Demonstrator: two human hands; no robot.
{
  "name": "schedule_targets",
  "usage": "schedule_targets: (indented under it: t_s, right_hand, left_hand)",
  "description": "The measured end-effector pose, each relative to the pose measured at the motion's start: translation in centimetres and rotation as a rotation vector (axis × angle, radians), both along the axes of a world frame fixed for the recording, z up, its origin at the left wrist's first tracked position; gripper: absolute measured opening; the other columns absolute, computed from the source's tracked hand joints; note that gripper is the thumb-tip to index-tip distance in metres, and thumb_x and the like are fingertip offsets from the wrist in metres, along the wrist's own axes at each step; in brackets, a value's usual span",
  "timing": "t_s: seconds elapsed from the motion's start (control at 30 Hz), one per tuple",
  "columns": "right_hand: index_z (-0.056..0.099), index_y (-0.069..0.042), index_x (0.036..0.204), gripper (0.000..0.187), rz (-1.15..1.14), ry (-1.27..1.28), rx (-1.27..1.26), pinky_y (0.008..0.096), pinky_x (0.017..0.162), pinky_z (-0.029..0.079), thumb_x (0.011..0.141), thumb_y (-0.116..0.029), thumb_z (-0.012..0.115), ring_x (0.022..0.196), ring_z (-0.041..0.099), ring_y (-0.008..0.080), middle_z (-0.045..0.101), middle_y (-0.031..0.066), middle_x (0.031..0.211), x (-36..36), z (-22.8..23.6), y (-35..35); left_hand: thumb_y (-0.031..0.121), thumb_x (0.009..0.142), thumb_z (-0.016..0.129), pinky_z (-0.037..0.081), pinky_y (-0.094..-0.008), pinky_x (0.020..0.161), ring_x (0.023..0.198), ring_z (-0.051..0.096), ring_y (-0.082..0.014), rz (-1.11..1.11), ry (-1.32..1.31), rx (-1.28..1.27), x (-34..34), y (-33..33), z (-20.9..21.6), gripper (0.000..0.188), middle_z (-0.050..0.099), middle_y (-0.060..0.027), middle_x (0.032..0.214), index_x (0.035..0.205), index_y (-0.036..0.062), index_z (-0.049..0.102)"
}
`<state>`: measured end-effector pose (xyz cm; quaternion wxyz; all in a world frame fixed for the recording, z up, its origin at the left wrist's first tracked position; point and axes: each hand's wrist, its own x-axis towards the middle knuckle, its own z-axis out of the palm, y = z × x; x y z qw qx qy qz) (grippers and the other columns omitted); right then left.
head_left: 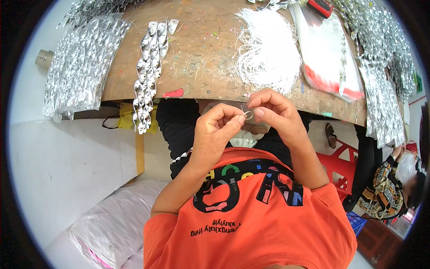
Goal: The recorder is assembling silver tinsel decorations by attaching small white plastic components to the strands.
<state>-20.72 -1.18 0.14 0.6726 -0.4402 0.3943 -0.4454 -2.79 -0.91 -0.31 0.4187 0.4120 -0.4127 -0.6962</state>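
Note:
Above my lap, my left hand (217,130) pinches a thin white string (248,115) between thumb and forefinger. The string forms a small loop, with a short end sticking up. Facing it from the right, my right hand (280,116) is curled, its thumb at the loop's edge; the fingers' hold on the string is partly hidden. A twisted silver strip (181,157) shows beside my left forearm, over the dark trousers. Beyond my hands, a bundle of white strings (268,51) lies on the brown table (201,58).
Twisted silver strips (150,67) hang over the table's front edge. Bagged silver strips lie at the left (85,62) and right (383,103). Clear plastic bags (329,58) with red edging lie near a red tool (320,7). A red stool (338,166) and another person (385,188) are at right.

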Motion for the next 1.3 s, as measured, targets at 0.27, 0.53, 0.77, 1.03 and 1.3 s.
schedule_targets:
  t_s: [0.27, 0.53, 0.77, 1.03, 1.3]
  right_hand:
    - [0.061, 0.0, 0.09, 0.013, 0.023, 0.356, -0.292, 0.0226, 0.073, 0.04, 0.086, -0.012, 0.056, 0.085, 0.05, 0.01, 0.053, 0.0046, 0.096, -0.2, 0.0, -0.6]
    - [0.061, 0.0, 0.088, 0.013, 0.046, 0.354, -0.223, 0.0239, 0.076, 0.039, 0.087, -0.012, 0.055, 0.087, 0.05, 0.0106, 0.054, 0.0043, 0.094, -0.2, -0.3, -0.8]
    - [0.06, 0.0, 0.087, 0.012, 0.069, 0.288, -0.099, 0.0235, 0.072, 0.04, 0.086, -0.011, 0.056, 0.082, 0.05, 0.0101, 0.054, 0.0032, 0.092, -0.2, 0.2, -0.7]
    - [0.058, -0.003, 0.083, 0.007, 0.084, 0.479, -0.271, 0.0224, 0.064, 0.038, 0.077, -0.005, 0.062, 0.072, 0.05, 0.0096, 0.053, 0.0017, 0.08, -0.4, 0.9, -0.2]
    - [0.056, -0.008, 0.077, 0.014, -0.244, 1.135, -0.972, 0.0283, 0.059, 0.031, 0.068, -0.001, 0.063, 0.062, 0.052, 0.0151, 0.058, 0.0009, 0.072, 0.2, 1.0, -0.4]
  left_hand:
    - [0.008, 0.083, 0.058, 0.038, -0.018, 0.06, 0.066, 0.048, -0.0043, -0.027, -0.121, -0.081, 0.1, 0.1, 0.2, 0.006, 0.057, -0.0001, 0.074, 0.083, 0.0017, 0.059]
    - [0.013, 0.08, 0.059, 0.038, -0.0169, 0.058, 0.063, 0.051, -0.0055, -0.081, 0.079, 0.154, 0.4, -0.3, -0.1, 0.01, 0.058, -0.0008, 0.071, 0.083, 0.0037, 0.059]
    - [0.014, 0.081, 0.061, 0.039, -0.0167, 0.058, 0.062, 0.051, -0.0058, -0.098, 0.148, 0.215, 0.5, -0.5, -0.5, 0.01, 0.058, -0.0007, 0.07, 0.083, 0.0036, 0.06]
    - [0.01, 0.083, 0.06, 0.039, -0.0166, 0.058, 0.063, 0.05, -0.0046, -0.024, -0.005, 0.057, 0.3, -0.3, -0.5, 0.01, 0.058, -0.0002, 0.071, 0.086, 0.0015, 0.061]
    - [0.009, 0.082, 0.062, 0.036, -0.0165, 0.055, 0.06, 0.045, -0.0026, -0.022, -0.182, -0.078, 0.8, 0.2, 0.1, 0.009, 0.056, 0.0026, 0.07, 0.087, 0.001, 0.063]
